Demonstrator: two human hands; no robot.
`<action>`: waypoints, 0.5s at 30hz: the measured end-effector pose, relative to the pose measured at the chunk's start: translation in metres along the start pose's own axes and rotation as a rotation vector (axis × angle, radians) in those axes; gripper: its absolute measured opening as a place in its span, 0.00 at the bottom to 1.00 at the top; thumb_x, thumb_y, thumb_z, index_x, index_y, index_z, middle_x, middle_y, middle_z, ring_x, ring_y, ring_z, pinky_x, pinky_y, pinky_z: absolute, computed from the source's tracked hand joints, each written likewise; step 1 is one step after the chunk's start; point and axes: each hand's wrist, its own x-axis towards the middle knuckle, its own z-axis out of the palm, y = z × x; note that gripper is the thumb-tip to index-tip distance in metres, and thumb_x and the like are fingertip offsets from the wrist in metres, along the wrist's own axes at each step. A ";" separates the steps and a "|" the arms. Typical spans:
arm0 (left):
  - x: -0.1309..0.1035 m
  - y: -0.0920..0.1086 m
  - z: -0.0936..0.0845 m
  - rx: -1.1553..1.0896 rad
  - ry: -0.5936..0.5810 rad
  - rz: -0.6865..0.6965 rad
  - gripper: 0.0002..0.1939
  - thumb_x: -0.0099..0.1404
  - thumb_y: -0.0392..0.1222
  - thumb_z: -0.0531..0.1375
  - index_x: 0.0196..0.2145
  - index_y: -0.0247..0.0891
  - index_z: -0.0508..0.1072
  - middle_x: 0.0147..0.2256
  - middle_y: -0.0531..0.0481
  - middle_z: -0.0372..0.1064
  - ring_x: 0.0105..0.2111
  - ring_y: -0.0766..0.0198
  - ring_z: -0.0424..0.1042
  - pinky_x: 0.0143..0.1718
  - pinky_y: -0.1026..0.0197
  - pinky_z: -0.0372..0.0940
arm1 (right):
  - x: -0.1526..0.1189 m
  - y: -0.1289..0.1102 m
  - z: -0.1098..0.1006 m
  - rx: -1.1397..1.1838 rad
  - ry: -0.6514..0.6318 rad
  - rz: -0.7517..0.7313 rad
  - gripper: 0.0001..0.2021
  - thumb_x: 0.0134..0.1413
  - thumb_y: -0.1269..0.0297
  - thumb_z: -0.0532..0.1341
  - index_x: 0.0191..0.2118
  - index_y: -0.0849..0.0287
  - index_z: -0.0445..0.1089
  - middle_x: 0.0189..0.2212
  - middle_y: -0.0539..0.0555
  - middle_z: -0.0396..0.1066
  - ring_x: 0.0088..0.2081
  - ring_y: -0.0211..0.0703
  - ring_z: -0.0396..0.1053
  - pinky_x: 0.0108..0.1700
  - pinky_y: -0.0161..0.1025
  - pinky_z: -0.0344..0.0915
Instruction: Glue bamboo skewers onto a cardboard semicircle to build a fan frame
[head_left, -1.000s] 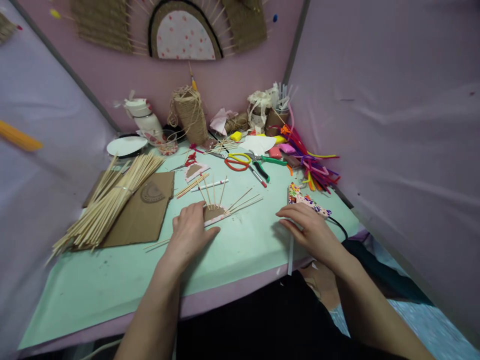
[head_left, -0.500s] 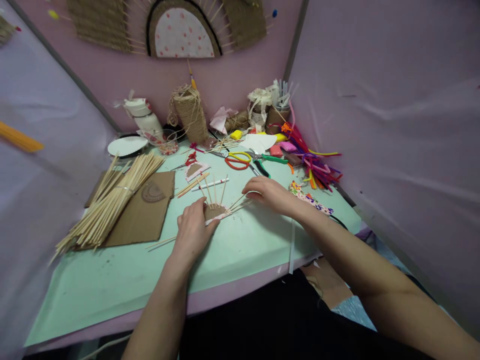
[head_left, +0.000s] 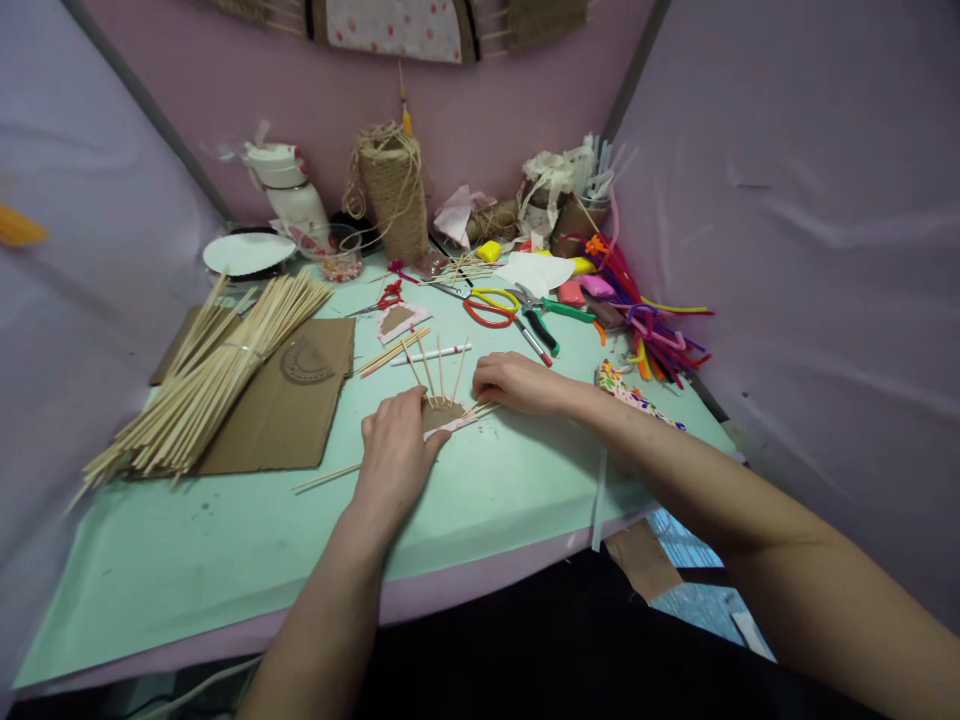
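Observation:
A small brown cardboard piece [head_left: 435, 414] with a pale edge lies flat on the table, and several thin wooden sticks [head_left: 441, 370] fan out from it. My left hand [head_left: 396, 432] holds it down from the left, thumb along the near edge and fingers over the far side. More sticks [head_left: 484, 408] stick out to the right, where my right hand [head_left: 517, 382] has its fingers closed on their ends. The fingertips there are partly hidden. On the left, a stick [head_left: 328, 478] comes out from under my left hand.
At left, a bundle of sticks [head_left: 217, 385] rests on a cardboard sheet [head_left: 315, 430]. Scissors [head_left: 491, 307], pliers [head_left: 551, 318] and a white pen [head_left: 431, 355] lie beyond my hands. Twine [head_left: 391, 190], a bottle [head_left: 289, 195] and pipe cleaners [head_left: 649, 320] stand or lie farther back.
My right hand has come closer to the cardboard piece and its fingers are more curled around the stick ends. My left hand stays on the piece. The camera view has tilted downward.

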 end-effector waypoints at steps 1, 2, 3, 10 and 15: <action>0.000 0.000 0.000 0.004 -0.003 -0.002 0.21 0.65 0.45 0.58 0.53 0.37 0.63 0.51 0.39 0.69 0.52 0.48 0.64 0.52 0.48 0.56 | 0.000 -0.001 0.000 -0.012 -0.006 0.008 0.06 0.57 0.74 0.59 0.33 0.60 0.73 0.33 0.54 0.70 0.38 0.43 0.64 0.41 0.38 0.56; 0.000 0.000 -0.001 0.007 -0.007 -0.003 0.20 0.65 0.45 0.58 0.53 0.37 0.63 0.50 0.39 0.69 0.52 0.49 0.64 0.51 0.49 0.56 | 0.000 -0.001 0.000 -0.022 -0.011 0.016 0.06 0.57 0.74 0.58 0.33 0.60 0.73 0.33 0.53 0.70 0.38 0.43 0.64 0.41 0.38 0.56; 0.000 0.000 -0.001 0.009 -0.010 0.000 0.20 0.65 0.45 0.58 0.52 0.37 0.64 0.50 0.40 0.69 0.52 0.49 0.64 0.51 0.49 0.56 | 0.000 -0.002 0.000 -0.031 -0.012 0.021 0.07 0.58 0.74 0.58 0.33 0.60 0.73 0.33 0.53 0.70 0.38 0.43 0.64 0.40 0.38 0.55; 0.001 -0.003 0.000 0.025 -0.019 0.027 0.17 0.64 0.45 0.59 0.48 0.38 0.64 0.49 0.41 0.70 0.50 0.49 0.65 0.50 0.49 0.56 | 0.001 -0.004 0.002 -0.056 0.004 0.021 0.07 0.57 0.74 0.58 0.32 0.59 0.72 0.33 0.54 0.70 0.37 0.43 0.64 0.41 0.38 0.54; -0.003 -0.007 0.003 0.031 0.035 0.064 0.17 0.66 0.48 0.57 0.48 0.38 0.64 0.47 0.42 0.70 0.49 0.50 0.66 0.49 0.49 0.55 | -0.011 -0.006 0.000 -0.060 0.107 0.037 0.05 0.59 0.70 0.59 0.36 0.59 0.73 0.37 0.55 0.71 0.42 0.45 0.66 0.45 0.40 0.57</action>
